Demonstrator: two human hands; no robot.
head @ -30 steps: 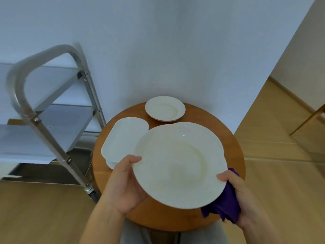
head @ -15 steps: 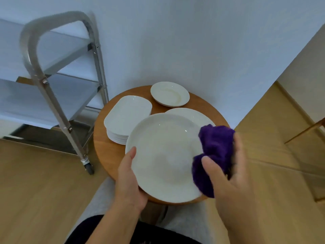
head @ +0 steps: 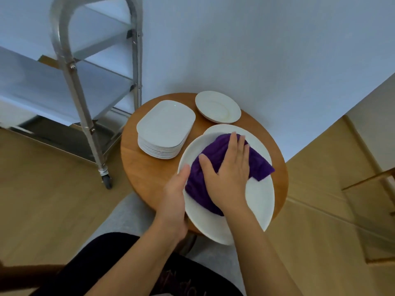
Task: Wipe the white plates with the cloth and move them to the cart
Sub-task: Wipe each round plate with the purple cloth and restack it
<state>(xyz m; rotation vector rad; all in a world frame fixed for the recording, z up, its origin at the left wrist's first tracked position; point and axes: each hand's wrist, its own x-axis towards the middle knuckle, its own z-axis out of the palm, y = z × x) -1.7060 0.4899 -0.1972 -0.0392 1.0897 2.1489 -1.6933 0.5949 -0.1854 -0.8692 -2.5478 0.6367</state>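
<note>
The right hand [head: 229, 174] pressed the cloth [head: 215, 159] flat-fingered onto the plate [head: 259, 199], whose left rim the left hand [head: 175, 199] gripped.

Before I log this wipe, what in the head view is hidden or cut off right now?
- Large plate centre: covered by purple cloth and right hand.
- Left hand fingers: behind the plate rim.
- Second large plate: mostly under the held one.
- Cart shelves: cut off by the left edge.
- Rectangular plate stack: count unclear.
</note>
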